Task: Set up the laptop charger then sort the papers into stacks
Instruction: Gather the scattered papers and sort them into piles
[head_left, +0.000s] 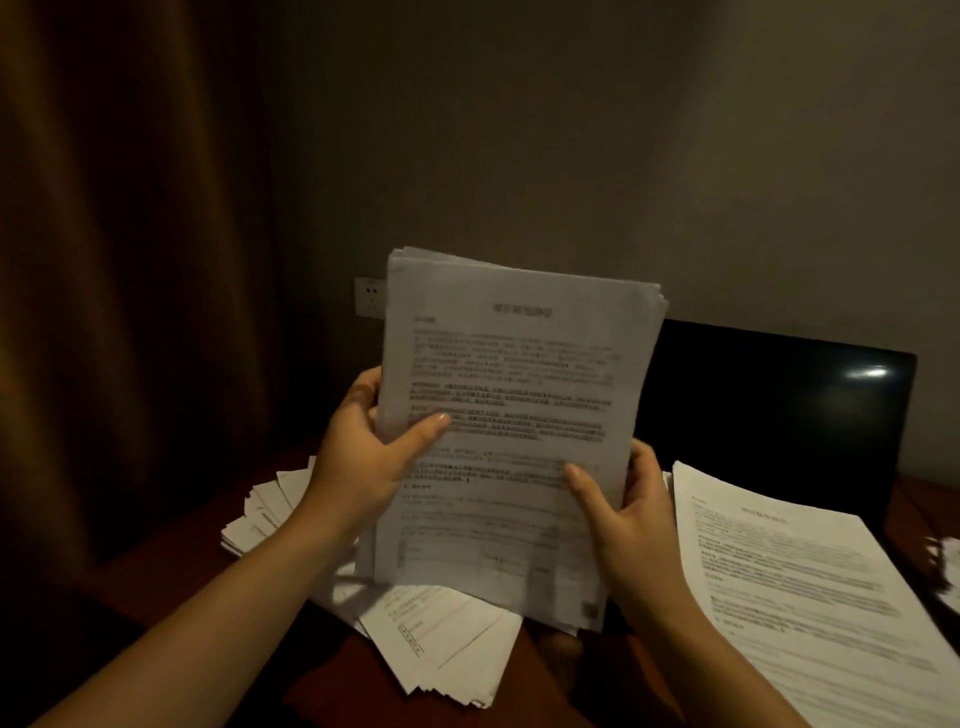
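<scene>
**A sheaf of papers held up over a cluttered table**

The person holds a thick sheaf of printed papers (519, 415) upright in front of them, above the dark reddish table (545, 686). The left hand (363, 452) grips the sheaf's left edge, thumb lying across the front sheet and fingers curled behind. The right hand (623, 509) grips the lower right edge the same way, thumb on the front, fingers wrapped around the back. The print is too blurred to read.

Under the sheaf, a loose fanned pile of papers (441, 644) lies on the table, spreading out to the left. On the right a neater stack (810, 582) lies flat, just beside the right hand. Behind it stands a laptop (779, 405), its screen dark with one glint of light. A wall socket (370, 296) peeks out beside the sheaf's top left corner, and a brown curtain (119, 260) hangs on the left.
</scene>
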